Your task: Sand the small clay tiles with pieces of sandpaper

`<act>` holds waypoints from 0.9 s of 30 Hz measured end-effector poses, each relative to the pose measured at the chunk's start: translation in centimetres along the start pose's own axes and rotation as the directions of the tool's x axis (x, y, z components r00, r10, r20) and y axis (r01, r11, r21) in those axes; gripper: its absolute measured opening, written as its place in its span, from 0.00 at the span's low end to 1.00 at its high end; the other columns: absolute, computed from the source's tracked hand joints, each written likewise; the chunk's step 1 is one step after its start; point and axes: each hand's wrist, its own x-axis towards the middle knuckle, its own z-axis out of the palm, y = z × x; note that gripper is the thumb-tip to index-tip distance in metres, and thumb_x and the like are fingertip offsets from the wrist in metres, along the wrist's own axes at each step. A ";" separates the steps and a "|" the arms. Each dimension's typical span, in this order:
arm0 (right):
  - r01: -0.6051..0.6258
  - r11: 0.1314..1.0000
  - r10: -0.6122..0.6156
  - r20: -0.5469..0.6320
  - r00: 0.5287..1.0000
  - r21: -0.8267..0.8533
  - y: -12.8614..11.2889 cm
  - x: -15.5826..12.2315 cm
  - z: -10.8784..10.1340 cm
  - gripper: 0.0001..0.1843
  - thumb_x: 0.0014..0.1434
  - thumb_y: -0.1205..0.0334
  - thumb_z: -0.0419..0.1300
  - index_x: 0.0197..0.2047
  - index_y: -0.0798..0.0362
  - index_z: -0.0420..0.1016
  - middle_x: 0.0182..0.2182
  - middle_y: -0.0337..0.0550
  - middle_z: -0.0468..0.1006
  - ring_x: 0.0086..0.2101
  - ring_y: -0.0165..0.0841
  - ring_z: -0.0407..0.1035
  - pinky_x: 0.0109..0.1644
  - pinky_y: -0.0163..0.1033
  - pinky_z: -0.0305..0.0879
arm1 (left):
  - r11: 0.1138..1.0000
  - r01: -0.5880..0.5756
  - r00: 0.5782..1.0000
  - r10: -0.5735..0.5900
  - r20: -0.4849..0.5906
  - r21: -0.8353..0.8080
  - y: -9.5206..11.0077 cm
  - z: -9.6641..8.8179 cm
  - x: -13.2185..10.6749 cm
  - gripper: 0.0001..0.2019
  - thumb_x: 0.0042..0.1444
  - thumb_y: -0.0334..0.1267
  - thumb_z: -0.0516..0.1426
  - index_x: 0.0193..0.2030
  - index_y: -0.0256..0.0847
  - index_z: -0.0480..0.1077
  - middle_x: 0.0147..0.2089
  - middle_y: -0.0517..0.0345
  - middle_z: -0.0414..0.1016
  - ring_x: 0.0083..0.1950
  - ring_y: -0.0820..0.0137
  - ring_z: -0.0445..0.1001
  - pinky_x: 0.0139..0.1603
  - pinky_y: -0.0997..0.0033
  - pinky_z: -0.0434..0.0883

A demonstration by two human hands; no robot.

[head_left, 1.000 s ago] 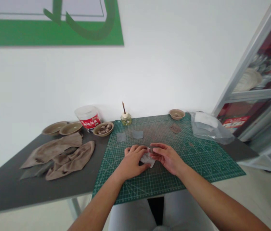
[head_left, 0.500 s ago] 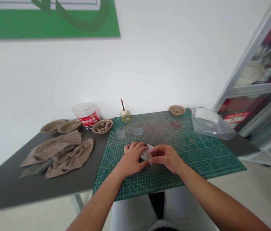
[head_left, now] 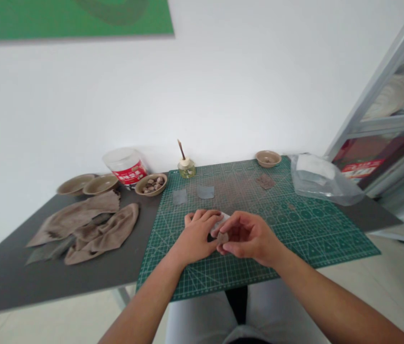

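My left hand (head_left: 198, 239) rests palm down on the mat, fingers and thumb around a pale, whitish sheet-like piece (head_left: 223, 220) and pressing it down. Most of that piece is hidden beneath the fingers. Close beside it, my right hand (head_left: 254, 239) pinches a small brown stone-like piece (head_left: 222, 237) between thumb and fingers. Both hands are over the green cutting mat (head_left: 295, 234). Two small grey squares (head_left: 206, 192) lie flat on the mat beyond the hands.
On the left are brown cloths (head_left: 103, 234), two stacked-looking bowls (head_left: 101, 185), a plastic tub (head_left: 126, 168) and a bowl of brown lumps (head_left: 151, 185). Behind stand a reed-diffuser bottle (head_left: 186, 168) and a small bowl (head_left: 268, 159). A brown patch (head_left: 265, 181) and plastic bag (head_left: 325, 179) lie right.
My right hand has drawn back slightly from the pale piece and turned, bringing the small brown piece into sight. My left hand stays in place. The camera view has shifted a little.
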 end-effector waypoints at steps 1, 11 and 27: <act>0.009 1.000 -0.009 -0.002 1.000 -0.005 -0.6 0.1 0.5 0.16 0.45 0.72 0.74 0.38 0.54 0.77 0.40 0.44 0.82 0.34 0.30 0.77 0.40 0.37 0.76 | 1.000 0.001 1.000 -0.001 0.001 0.001 0.0 0.0 0.0 0.20 0.54 0.42 0.60 0.55 0.49 0.70 0.64 0.54 0.67 0.61 0.51 0.60 0.56 0.49 0.56; -0.011 0.985 -0.009 0.112 0.994 0.173 -1.9 0.2 2.6 0.17 0.46 0.75 0.73 0.39 0.52 0.79 0.36 0.42 0.82 0.32 0.29 0.76 0.35 0.34 0.73 | 1.000 -0.002 1.000 0.002 -0.023 0.009 -0.3 0.2 0.1 0.19 0.57 0.43 0.58 0.56 0.50 0.69 0.64 0.56 0.67 0.61 0.54 0.60 0.55 0.50 0.58; 0.070 0.160 -0.035 0.065 0.997 -0.985 1.9 -0.1 -3.9 0.02 0.60 0.66 0.64 0.36 0.51 0.77 0.36 0.41 0.80 0.41 0.35 0.70 0.49 0.42 0.66 | 1.000 -0.017 0.999 0.016 -0.039 -0.021 -0.3 0.0 -0.4 0.26 0.53 0.41 0.62 0.60 0.49 0.66 0.65 0.55 0.67 0.63 0.52 0.60 0.60 0.47 0.54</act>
